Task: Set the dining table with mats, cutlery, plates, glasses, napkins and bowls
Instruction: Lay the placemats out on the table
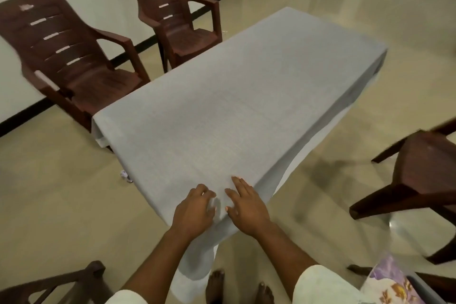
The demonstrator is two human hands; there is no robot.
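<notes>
Table (pixel 234 96) is being covered by a grey cloth only; no mats, cutlery, plates, glasses, napkins or bowls are being seen on it. At its near corner, cloth is being pressed by left hand (pixel 195 210), fingers loosely bent, and right hand (pixel 246 207), fingers spread flat; nothing gripped. Whole setting judged left.

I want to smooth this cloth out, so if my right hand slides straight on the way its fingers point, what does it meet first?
Probably nothing. The right hand lies flat on the grey fabric tablecloth, fingers pointing up the table and slightly left. Only bare cloth shows along that line. The brown plastic armchair stands beyond the far edge, though depth is unclear.
</notes>
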